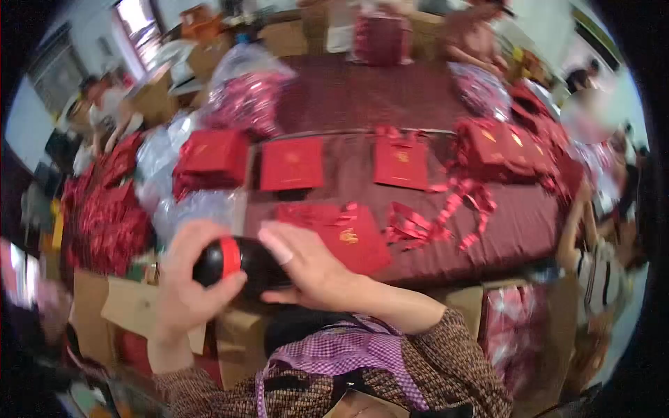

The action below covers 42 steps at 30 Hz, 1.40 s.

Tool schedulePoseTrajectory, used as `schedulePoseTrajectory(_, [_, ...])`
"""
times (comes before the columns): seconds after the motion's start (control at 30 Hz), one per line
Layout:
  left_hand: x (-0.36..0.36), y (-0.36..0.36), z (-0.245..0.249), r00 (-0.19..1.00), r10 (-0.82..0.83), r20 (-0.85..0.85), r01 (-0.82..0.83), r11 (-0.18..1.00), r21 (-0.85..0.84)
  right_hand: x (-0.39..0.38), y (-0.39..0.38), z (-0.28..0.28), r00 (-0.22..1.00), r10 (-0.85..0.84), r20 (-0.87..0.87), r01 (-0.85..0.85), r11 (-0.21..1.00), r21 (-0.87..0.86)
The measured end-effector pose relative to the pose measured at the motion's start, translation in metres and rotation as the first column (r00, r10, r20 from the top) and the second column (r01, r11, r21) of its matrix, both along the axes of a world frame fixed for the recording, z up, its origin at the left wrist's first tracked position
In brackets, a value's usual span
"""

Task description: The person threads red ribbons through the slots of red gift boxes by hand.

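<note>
Close in front of my body, both hands are on a glossy black, bottle-like object with a red band (pixel 231 256). My left hand (pixel 187 279) wraps around its left end, thumb pressed near the band. The right end is gripped by my right hand (pixel 313 268), and part of it is hidden behind those fingers. Just beyond the hands, a red gift bag (pixel 355 240) with a gold emblem lies flat on the table's dark red cover (pixel 516 223).
A red bag (pixel 293 164) and another with ribbon handles (pixel 401 161) lie farther back. Red ribbons (pixel 442 221) trail to the right. Bag stacks (pixel 212 157) and clear plastic sacks (pixel 245 97) flank them. Open cartons (pixel 132 303) stand at the near edge. Other people work around the table.
</note>
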State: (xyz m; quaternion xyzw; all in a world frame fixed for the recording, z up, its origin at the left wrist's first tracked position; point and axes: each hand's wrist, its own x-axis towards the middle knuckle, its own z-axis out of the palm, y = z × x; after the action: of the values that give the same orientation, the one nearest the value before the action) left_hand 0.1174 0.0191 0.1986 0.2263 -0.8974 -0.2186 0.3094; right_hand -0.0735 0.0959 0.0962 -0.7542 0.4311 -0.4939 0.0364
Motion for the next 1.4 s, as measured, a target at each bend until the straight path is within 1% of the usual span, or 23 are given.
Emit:
schedulePoseTrajectory(0.03, [0.011,-0.009,0.005,0.999,0.043,-0.009,-0.043,0.999,-0.014,0.001,-0.002,-0.002,0.999,-0.004,-0.040,0.005,1.000,0.023])
schedulePoseTrajectory(0.07, [0.023,-0.022,0.008,0.996,0.087,-0.018,-0.087,0.996,-0.017,-0.001,-0.005,-0.002,0.999,0.046,0.002,-0.046,0.999,-0.001])
schedulePoseTrajectory(0.1, [0.034,-0.033,0.018,0.993,0.121,0.002,-0.121,0.993,0.005,-0.004,-0.002,-0.011,1.000,0.029,-0.009,-0.028,0.998,0.053])
schedulePoseTrajectory(0.13, [0.047,-0.044,0.019,0.979,0.201,0.009,-0.201,0.979,0.006,-0.005,0.004,-0.021,1.000,0.013,0.009,-0.015,0.982,0.191])
schedulePoseTrajectory(0.2, [0.074,-0.073,0.025,0.946,0.315,0.069,-0.317,0.949,0.007,-0.011,0.011,-0.046,1.000,0.002,-0.025,0.005,0.963,0.270])
schedulePoseTrajectory(0.27, [0.095,-0.109,0.021,0.907,0.420,0.029,-0.417,0.906,-0.078,-0.020,0.021,-0.072,0.999,-0.012,-0.034,0.024,0.925,0.380])
schedulePoseTrajectory(0.33, [0.109,-0.150,0.014,0.841,0.541,-0.010,-0.528,0.817,-0.232,-0.023,0.031,-0.083,0.995,-0.061,0.073,0.011,0.836,0.548])
schedulePoseTrajectory(0.4, [0.116,-0.191,0.013,0.791,0.612,0.003,-0.600,0.776,-0.196,-0.026,0.032,-0.088,0.996,-0.073,-0.052,0.089,0.878,0.470])
schedulePoseTrajectory(0.43, [0.124,-0.221,0.009,0.761,0.647,0.038,-0.628,0.751,-0.203,-0.028,0.034,-0.099,0.996,-0.094,0.003,0.080,0.866,0.494])
schedulePoseTrajectory(0.5, [0.132,-0.274,-0.006,0.702,0.708,-0.083,-0.701,0.664,-0.262,-0.028,0.033,-0.105,0.986,-0.129,-0.103,0.159,0.906,0.392])
schedulePoseTrajectory(0.57, [0.141,-0.324,-0.020,0.709,0.701,-0.082,-0.698,0.679,-0.230,-0.028,0.035,-0.114,0.982,-0.151,-0.114,0.183,0.912,0.366])
schedulePoseTrajectory(0.67, [0.143,-0.393,-0.061,0.594,0.791,-0.147,-0.785,0.529,-0.321,-0.025,0.033,-0.113,0.974,-0.188,-0.124,0.222,0.897,0.382])
schedulePoseTrajectory(0.77, [0.129,-0.416,-0.091,0.547,0.836,-0.040,-0.829,0.534,-0.163,-0.026,0.032,-0.114,0.974,-0.203,-0.105,0.228,0.891,0.393])
schedulePoseTrajectory(0.87, [0.122,-0.457,-0.138,0.600,0.800,0.002,-0.792,0.595,-0.136,-0.026,0.031,-0.115,0.974,-0.210,-0.086,0.227,0.884,0.410])
schedulePoseTrajectory(0.93, [0.110,-0.466,-0.164,0.592,0.805,0.031,-0.802,0.593,-0.074,-0.028,0.034,-0.121,0.972,-0.225,-0.073,0.234,0.880,0.414])
schedulePoseTrajectory(1.0, [0.104,-0.473,-0.182,0.650,0.757,0.066,-0.757,0.653,-0.032,-0.022,0.027,-0.112,0.964,-0.223,-0.145,0.263,0.879,0.398])
schedulePoseTrajectory(1.13, [0.096,-0.486,-0.203,0.766,0.614,0.189,-0.632,0.774,0.045,-0.012,0.028,-0.126,0.941,-0.325,-0.095,0.339,0.893,0.295])
schedulePoseTrajectory(1.17, [0.093,-0.490,-0.213,0.779,0.597,0.193,-0.616,0.786,0.052,-0.012,0.029,-0.117,0.925,-0.314,-0.214,0.375,0.850,0.370])
schedulePoseTrajectory(1.23, [0.089,-0.495,-0.236,0.816,0.553,0.168,-0.570,0.818,0.078,-0.009,0.027,-0.115,0.921,-0.319,-0.222,0.382,0.847,0.369])
schedulePoseTrajectory(1.27, [0.084,-0.495,-0.246,0.805,0.553,0.216,-0.585,0.801,0.130,-0.007,0.026,-0.113,0.919,-0.324,-0.226,0.388,0.846,0.365])
schedulePoseTrajectory(1.33, [0.079,-0.499,-0.268,0.835,0.480,0.269,-0.529,0.835,0.151,-0.005,0.026,-0.111,0.901,-0.355,-0.249,0.428,0.816,0.387])
schedulePoseTrajectory(1.37, [0.076,-0.499,-0.284,0.828,0.475,0.297,-0.520,0.850,0.090,-0.009,0.027,-0.113,0.915,-0.329,-0.231,0.398,0.824,0.403])
schedulePoseTrajectory(1.4, [0.074,-0.499,-0.299,0.831,0.464,0.307,-0.514,0.851,0.106,-0.013,0.029,-0.113,0.928,-0.305,-0.214,0.369,0.830,0.418])
